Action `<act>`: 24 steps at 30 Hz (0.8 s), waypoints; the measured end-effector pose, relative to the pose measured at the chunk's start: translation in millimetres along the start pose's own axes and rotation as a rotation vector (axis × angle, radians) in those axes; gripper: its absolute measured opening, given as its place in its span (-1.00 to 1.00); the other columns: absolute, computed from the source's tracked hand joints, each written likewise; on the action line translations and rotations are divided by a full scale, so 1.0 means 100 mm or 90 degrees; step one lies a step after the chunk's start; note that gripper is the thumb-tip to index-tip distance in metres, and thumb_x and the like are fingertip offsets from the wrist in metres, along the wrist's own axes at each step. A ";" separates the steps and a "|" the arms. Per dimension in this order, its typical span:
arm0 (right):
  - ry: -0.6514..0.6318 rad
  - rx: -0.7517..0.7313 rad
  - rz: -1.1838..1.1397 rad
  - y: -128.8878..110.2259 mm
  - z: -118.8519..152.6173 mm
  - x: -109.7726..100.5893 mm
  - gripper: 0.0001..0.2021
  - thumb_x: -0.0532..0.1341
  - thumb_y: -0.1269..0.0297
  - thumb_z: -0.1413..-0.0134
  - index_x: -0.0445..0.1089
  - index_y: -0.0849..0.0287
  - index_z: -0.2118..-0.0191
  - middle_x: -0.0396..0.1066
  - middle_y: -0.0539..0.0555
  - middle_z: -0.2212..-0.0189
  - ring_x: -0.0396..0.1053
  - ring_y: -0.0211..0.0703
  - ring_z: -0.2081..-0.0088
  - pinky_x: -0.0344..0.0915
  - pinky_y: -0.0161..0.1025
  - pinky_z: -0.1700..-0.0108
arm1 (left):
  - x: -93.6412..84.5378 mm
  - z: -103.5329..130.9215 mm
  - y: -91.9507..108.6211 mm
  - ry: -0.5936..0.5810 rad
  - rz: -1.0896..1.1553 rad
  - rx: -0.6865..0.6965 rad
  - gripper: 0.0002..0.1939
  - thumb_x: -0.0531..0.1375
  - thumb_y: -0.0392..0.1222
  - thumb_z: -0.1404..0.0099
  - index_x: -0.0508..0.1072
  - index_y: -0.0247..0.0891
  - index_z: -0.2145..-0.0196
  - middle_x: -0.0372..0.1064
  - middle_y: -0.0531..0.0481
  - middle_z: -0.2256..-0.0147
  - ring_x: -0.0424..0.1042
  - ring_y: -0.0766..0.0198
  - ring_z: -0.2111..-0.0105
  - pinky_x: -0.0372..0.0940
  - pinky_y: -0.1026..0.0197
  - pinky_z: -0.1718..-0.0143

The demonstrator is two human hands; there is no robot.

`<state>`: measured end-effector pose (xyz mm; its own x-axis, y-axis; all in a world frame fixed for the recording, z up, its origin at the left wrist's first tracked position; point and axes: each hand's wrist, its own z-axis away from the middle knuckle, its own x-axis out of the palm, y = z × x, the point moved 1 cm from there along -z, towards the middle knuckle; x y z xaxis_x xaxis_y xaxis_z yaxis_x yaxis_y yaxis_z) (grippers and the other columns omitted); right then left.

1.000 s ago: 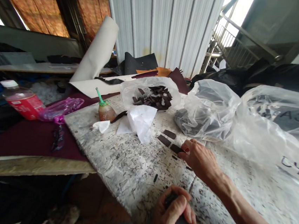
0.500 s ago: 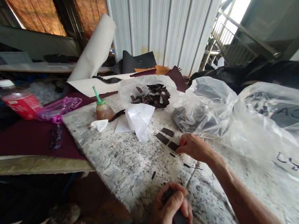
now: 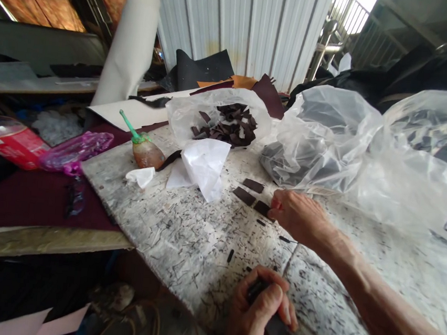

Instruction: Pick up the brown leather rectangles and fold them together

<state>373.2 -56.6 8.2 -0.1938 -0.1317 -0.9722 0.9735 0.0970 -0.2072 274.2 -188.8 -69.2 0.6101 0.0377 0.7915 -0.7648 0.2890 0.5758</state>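
Note:
My left hand (image 3: pixel 259 313), at the bottom of the view, is wrapped round a stack of small dark brown leather pieces (image 3: pixel 274 333). The lower end of that stack is blurred. My right hand (image 3: pixel 296 211) reaches in from the right with curled fingers at the edge of a dark rectangular piece (image 3: pixel 261 208) on the table. Its fingertips are partly hidden. Two more dark rectangles lie close by, one nearer (image 3: pixel 244 196) and one farther back (image 3: pixel 253 185). Small dark slivers (image 3: pixel 231 255) are scattered around both hands.
Behind my right hand stand clear plastic bags (image 3: pixel 321 140) with dark contents. An open bag holds many brown scraps (image 3: pixel 231 126). White paper (image 3: pixel 203 168) and a round brown container with a green spout (image 3: pixel 147 154) sit on the stained table (image 3: pixel 186 227). A red-labelled bottle (image 3: pixel 12 142) lies left.
The camera view has shifted, and the bags appear larger and closer. My right hand stays at the same dark piece, and my left hand keeps its hold on the stack.

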 end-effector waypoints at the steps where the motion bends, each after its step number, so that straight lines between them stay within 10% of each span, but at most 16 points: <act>1: 0.000 0.000 0.004 -0.01 0.01 0.00 -0.92 0.18 0.36 0.04 0.41 0.17 0.38 0.44 0.08 0.46 0.35 -0.10 0.40 -0.01 -0.27 0.48 | 0.00 0.00 0.00 0.000 -0.003 -0.003 -0.71 0.31 -0.02 -0.08 0.39 -0.31 0.44 0.17 0.13 0.68 0.24 0.41 0.63 0.10 0.33 0.53; 14: -0.063 -0.057 -0.103 -0.11 0.16 -0.01 -0.89 0.13 0.35 0.00 0.40 0.21 0.40 0.39 0.05 0.53 0.30 -0.21 0.49 0.02 -0.31 0.53 | -0.03 0.01 0.02 -0.025 -0.066 0.006 -0.83 0.20 -0.13 -0.23 0.38 -0.30 0.38 0.21 0.11 0.61 0.28 0.38 0.53 0.16 0.29 0.41; 24: -0.262 -0.076 -0.805 0.10 0.63 0.07 -0.72 0.37 0.16 0.16 0.32 0.23 0.51 0.30 -0.07 0.65 0.24 -0.34 0.58 0.16 -0.36 0.51 | 0.02 0.06 0.03 -0.043 -0.135 0.037 -0.77 0.20 -0.08 -0.24 0.30 -0.29 0.41 0.16 0.16 0.65 0.17 0.45 0.62 0.10 0.33 0.52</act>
<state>389.0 -118.5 6.0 -0.8778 -0.4789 -0.0059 0.1318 -0.2299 -0.9643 271.8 -193.4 -64.2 0.7447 -0.0835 0.6621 -0.6324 0.2285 0.7401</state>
